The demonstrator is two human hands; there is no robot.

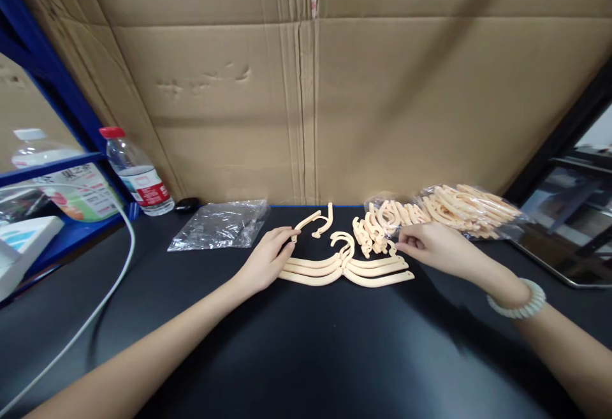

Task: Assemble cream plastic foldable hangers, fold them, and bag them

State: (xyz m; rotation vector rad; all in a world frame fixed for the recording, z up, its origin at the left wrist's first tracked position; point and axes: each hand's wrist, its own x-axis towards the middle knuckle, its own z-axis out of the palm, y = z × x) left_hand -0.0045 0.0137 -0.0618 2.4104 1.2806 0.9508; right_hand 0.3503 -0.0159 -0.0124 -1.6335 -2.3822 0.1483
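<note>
Hanger pieces [310, 282]: pale cream, plain, all of the same tone
Counter [296, 355]: black, with a greyish shine toward the right
Cardboard [215, 119]: light brown, with darker shadow bands
Bottle [143, 183]: clear, with red cap and red-and-white label
Frame [52, 62]: strong blue
Bracelet [526, 311]: pale green, almost white
Cable [133, 240]: white

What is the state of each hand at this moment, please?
Left hand: closed on a slim cream piece.
Right hand: fingers curled at a small cream piece; whether it grips cannot be told.
</note>
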